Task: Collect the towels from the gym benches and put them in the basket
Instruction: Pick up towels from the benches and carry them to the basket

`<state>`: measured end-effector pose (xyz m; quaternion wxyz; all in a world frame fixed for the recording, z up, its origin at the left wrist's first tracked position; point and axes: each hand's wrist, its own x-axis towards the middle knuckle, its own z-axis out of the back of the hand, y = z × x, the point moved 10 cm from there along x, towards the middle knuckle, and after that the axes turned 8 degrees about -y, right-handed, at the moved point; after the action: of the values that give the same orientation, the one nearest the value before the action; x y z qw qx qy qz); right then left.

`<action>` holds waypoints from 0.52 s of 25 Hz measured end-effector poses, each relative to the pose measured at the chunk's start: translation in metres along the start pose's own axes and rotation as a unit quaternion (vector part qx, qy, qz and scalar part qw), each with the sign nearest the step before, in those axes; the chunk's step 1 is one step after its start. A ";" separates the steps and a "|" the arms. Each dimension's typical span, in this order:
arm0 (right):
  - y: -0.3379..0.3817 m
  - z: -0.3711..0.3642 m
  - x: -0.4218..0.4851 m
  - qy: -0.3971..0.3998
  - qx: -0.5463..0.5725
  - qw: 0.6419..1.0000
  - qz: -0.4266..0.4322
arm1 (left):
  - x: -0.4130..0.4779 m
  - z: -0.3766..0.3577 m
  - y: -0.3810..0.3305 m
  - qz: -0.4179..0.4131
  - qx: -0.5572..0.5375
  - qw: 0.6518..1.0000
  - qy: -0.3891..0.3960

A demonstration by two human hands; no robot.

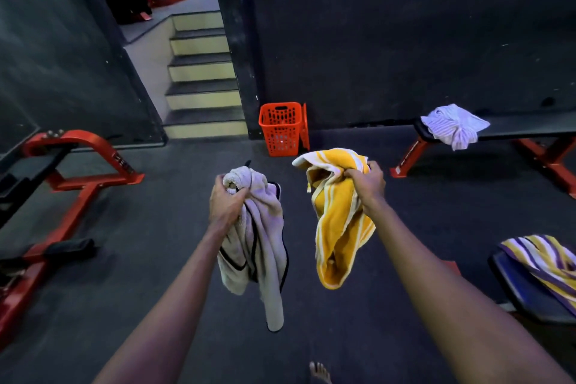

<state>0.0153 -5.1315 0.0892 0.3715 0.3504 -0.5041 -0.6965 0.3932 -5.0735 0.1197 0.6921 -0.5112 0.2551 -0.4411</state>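
Observation:
My left hand (225,200) grips a bunched white towel with black trim (258,246) that hangs down in front of me. In my right hand (367,182) a yellow towel with white stripes (338,227) is gripped by its top edge and hangs too. Ahead on the floor, against the dark wall, stands an orange plastic basket (282,129). A pale striped towel (453,126) lies crumpled on the bench (530,129) at the right. On the near bench (526,290) at the far right lies a purple, yellow and white striped towel (548,262).
A red-framed gym machine (78,178) stands along the left side. Steps (202,78) rise behind the basket's left, beside a dark pillar (240,56). Dark rubber floor (187,159) stretches between me and the basket. My bare foot (319,372) shows at the bottom edge.

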 end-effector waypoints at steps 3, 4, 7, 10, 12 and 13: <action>0.027 -0.052 0.074 0.003 -0.009 1.000 0.006 | 0.082 -0.040 -0.003 0.010 -0.003 1.000 0.002; 0.036 -0.067 0.095 0.002 -0.011 1.000 0.010 | 0.106 -0.050 -0.006 0.012 -0.005 1.000 0.001; 0.050 -0.117 0.155 0.006 -0.029 0.999 0.017 | 0.173 -0.080 -0.012 0.018 -0.018 1.000 0.001; 0.059 -0.171 0.222 0.008 -0.044 0.999 0.007 | 0.252 -0.115 -0.014 0.009 -0.017 1.000 0.011; 0.068 -0.208 0.265 0.010 -0.046 0.999 0.009 | 0.306 -0.135 -0.011 0.003 -0.021 1.000 0.018; 0.072 -0.225 0.283 0.009 -0.046 0.999 0.010 | 0.331 -0.143 -0.011 0.001 -0.023 1.000 0.017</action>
<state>0.0855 -5.4931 0.0714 0.3984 0.3344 -0.4716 -0.7121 0.4332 -5.4317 0.1129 0.6764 -0.5186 0.2777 -0.4432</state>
